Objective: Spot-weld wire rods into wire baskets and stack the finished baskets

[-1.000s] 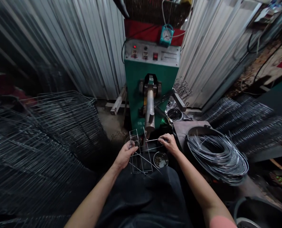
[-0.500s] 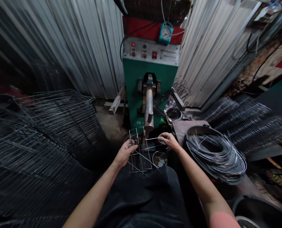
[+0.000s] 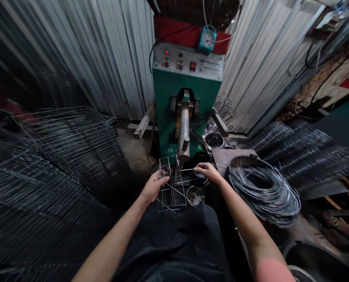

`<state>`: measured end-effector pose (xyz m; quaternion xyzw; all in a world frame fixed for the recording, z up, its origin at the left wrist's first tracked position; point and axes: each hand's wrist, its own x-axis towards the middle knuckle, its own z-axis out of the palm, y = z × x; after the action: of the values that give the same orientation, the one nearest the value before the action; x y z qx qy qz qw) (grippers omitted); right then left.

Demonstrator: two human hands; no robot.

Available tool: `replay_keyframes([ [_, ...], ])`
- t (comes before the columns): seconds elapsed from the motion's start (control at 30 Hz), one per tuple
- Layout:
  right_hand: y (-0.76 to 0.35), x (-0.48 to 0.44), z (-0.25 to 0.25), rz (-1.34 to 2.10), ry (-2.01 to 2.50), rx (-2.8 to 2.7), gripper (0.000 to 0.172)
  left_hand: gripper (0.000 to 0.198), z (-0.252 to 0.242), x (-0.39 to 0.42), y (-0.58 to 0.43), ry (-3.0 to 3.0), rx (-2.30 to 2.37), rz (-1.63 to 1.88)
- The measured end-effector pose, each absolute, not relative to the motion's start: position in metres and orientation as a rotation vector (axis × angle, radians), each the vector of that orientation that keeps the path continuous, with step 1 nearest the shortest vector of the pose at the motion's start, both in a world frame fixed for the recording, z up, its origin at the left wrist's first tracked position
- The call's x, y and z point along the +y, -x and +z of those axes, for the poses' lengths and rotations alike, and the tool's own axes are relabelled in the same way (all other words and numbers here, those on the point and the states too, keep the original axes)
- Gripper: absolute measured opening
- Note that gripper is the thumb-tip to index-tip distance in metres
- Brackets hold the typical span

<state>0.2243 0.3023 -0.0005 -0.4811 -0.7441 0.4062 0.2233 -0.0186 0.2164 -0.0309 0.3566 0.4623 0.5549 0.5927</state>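
My left hand (image 3: 155,185) is closed on the left side of a small wire frame (image 3: 174,204), thumb and fingers pinching its rods. The frame is made of thin metal rods and stands in front of a green spot welding machine (image 3: 189,87). Between thumb and fingers, my right hand (image 3: 207,171) pinches the right end of a short metal wire (image 3: 187,169). That wire's other end lies at the tip of the machine's electrode arm (image 3: 184,135), against or very near the frame; contact there is too small to tell.
A round bowl (image 3: 195,195) with small pieces sits below the frame. On the right is a tub with a big coil of wire (image 3: 265,194). Stacked wire racks (image 3: 45,168) fill the left side. A teal clock (image 3: 207,38) stands atop the machine, before corrugated metal walls (image 3: 116,58).
The view has shifted slightly. Both hands keep their grip, and the wire and frame hold nearly the same place at the electrode tip.
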Motion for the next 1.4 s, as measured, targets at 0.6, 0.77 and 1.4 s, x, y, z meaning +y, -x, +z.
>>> replay_keyframes([
  [0.6, -0.260, 0.317, -0.021, 0.804, 1.298, -2.248, 0.021, 0.030, -0.027, 0.221, 0.019, -0.720, 1.061, 1.279],
  [0.77, -0.292, 0.318, -0.055, 0.587, 1.498, -2.250, 0.023, 0.030, -0.025, 0.221, 0.020, -0.715, 1.074, 1.261],
  [1.4, -0.271, 0.289, -0.040, 0.418, 1.697, -2.215, 0.024, 0.034, -0.029, 0.219, 0.024, -0.738, 1.097, 1.246],
])
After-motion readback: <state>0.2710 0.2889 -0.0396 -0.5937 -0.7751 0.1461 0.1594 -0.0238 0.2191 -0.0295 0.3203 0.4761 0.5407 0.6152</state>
